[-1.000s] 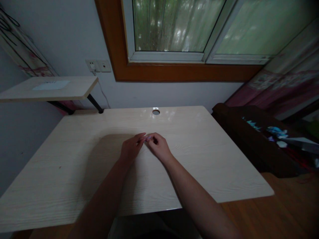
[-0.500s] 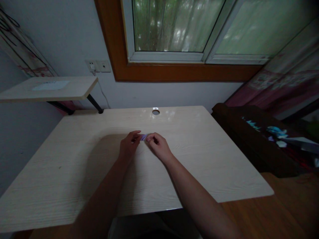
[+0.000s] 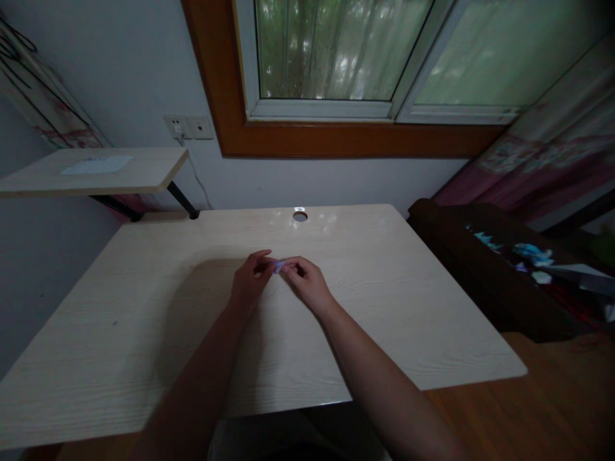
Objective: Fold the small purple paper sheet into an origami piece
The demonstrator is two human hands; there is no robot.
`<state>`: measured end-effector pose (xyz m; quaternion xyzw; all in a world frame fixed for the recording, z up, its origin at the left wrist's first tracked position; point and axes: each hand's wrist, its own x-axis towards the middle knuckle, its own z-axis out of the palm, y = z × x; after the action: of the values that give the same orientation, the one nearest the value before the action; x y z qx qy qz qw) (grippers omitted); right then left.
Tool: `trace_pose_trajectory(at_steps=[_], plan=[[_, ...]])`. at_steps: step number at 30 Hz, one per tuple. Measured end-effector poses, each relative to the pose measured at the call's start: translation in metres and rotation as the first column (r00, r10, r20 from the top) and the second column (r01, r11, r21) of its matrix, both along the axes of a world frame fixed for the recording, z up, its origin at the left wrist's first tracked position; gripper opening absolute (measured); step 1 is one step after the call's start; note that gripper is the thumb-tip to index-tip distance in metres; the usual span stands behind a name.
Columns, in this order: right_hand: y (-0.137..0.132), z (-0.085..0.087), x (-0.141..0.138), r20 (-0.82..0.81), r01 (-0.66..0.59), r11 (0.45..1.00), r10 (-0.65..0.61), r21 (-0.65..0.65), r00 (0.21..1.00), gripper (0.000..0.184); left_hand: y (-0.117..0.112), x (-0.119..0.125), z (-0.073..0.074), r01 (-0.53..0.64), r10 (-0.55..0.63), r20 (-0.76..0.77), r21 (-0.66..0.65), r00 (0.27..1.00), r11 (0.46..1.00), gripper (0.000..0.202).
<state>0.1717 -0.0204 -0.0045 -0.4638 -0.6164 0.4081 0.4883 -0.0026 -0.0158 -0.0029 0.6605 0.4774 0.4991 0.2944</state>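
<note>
A small purple piece of paper [image 3: 278,266] lies at the middle of the pale wooden desk [image 3: 144,320], pinched from both sides. My left hand [image 3: 250,282] grips its left end with curled fingers. My right hand [image 3: 307,283] grips its right end between thumb and fingertips. Both hands rest on the desk top, and most of the paper is hidden between the fingertips.
A cable hole [image 3: 300,216] sits near the desk's far edge. A raised side shelf [image 3: 96,169] stands at the back left under a wall socket [image 3: 188,127]. A dark wooden bed frame [image 3: 480,256] with small coloured paper pieces [image 3: 528,253] stands to the right.
My left fingers have curled in from stretched to a pinch, and the purple paper now shows between the two hands. Both hands stayed in the same spot.
</note>
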Motion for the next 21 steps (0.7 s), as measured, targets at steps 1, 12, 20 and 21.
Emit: trace_pose_trajectory(at_steps=[1, 12, 20, 21], plan=[[0.0003, -0.0011, 0.0001, -0.012, -0.005, 1.000, 0.004, -0.011, 1.000, 0.024, 0.0006, -0.0001, -0.0001, 0.002, -0.002, 0.003, 0.008, 1.000, 1.000, 0.034], [0.0014, -0.0024, 0.0002, -0.088, -0.028, 0.997, 0.021, -0.075, 0.996, 0.026, 0.0055, -0.0029, 0.0002, 0.063, -0.027, -0.150, 0.243, 0.988, 0.968, 0.007], [0.0005, -0.0020, 0.0006, -0.129, -0.051, 0.995, 0.039, -0.089, 0.991, 0.024, 0.0037, -0.0002, 0.0050, 0.061, -0.018, -0.157, 0.270, 0.988, 0.961, 0.012], [0.0005, -0.0021, 0.0007, -0.131, -0.055, 0.994, 0.043, -0.090, 0.990, 0.024, 0.0033, 0.0000, 0.0054, 0.057, -0.013, -0.162, 0.272, 0.987, 0.961, 0.012]])
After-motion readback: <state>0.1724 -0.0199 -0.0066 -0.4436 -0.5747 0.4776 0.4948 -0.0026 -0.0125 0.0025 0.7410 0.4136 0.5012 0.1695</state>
